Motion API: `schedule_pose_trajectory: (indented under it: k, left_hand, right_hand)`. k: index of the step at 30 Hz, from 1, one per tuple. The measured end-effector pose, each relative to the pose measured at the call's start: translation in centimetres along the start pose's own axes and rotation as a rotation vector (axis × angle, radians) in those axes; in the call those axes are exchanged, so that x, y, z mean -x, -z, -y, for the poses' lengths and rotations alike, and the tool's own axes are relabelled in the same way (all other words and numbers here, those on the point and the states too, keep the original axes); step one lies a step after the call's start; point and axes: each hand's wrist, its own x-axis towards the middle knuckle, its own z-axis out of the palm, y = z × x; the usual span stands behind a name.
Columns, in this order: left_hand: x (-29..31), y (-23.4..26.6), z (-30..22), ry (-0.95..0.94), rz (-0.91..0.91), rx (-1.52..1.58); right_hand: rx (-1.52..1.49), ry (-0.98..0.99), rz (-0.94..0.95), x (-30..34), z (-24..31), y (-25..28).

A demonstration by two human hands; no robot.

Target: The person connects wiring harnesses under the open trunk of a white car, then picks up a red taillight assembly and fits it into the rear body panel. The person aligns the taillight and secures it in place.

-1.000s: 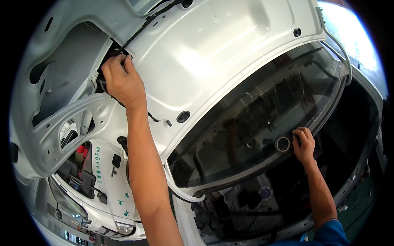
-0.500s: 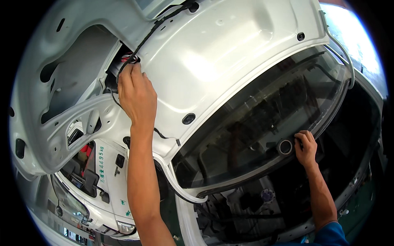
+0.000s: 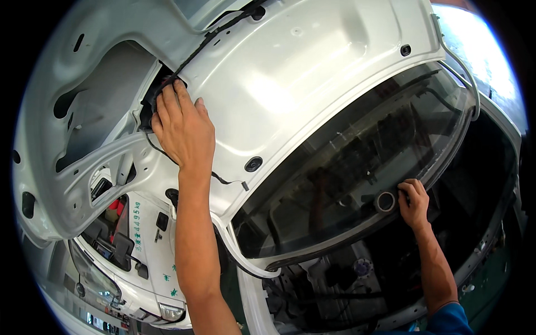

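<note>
My left hand [image 3: 187,125] lies against the white inner panel [image 3: 301,89] of a raised vehicle door. Its fingers are stretched out and its thumb stands apart. The fingertips reach over a black wiring harness [image 3: 192,58] into a dark opening [image 3: 146,106] and are partly hidden there. My right hand [image 3: 414,204] is lower right, in front of the door's dark window glass [image 3: 340,167]. Its fingers are curled at the edge of a roll of tape [image 3: 385,201] with a pale core ring. The roll's outer edge blends into the dark glass.
A thin black cable with a connector [image 3: 244,185] hangs from the panel beside my left wrist. Black rubber plugs [image 3: 253,164] dot the panel. Below the glass is a dark vehicle interior [image 3: 340,285]. Another white vehicle [image 3: 151,245] stands at the lower left.
My left hand's fingers have straightened and spread flatter over the opening, covering the red wires seen there before. The right hand and the tape roll stay about where they were.
</note>
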Motion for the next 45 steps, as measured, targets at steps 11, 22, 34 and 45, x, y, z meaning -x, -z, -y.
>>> schedule_pose_trajectory:
  k: [11, 22, 34, 45]
  left_hand:
    - [1.9, 1.6, 1.5, -0.175, 0.008, 0.213]
    - [1.2, 1.5, 0.7, -0.088, 0.046, 0.113]
    - [0.5, 3.3, 3.8, -0.187, -0.058, 0.325]
    - [-0.9, 1.2, 2.6, 0.172, 0.08, 0.221]
  right_hand:
    - [0.038, 0.002, -0.01, -0.1, 0.3, 0.0]
    - [0.044, -0.004, 0.003, 0.1, 0.3, 0.0]
    - [0.029, 0.005, -0.011, 0.0, 0.2, 0.1]
    - [0.009, -0.003, 0.003, 0.2, -0.1, 0.0]
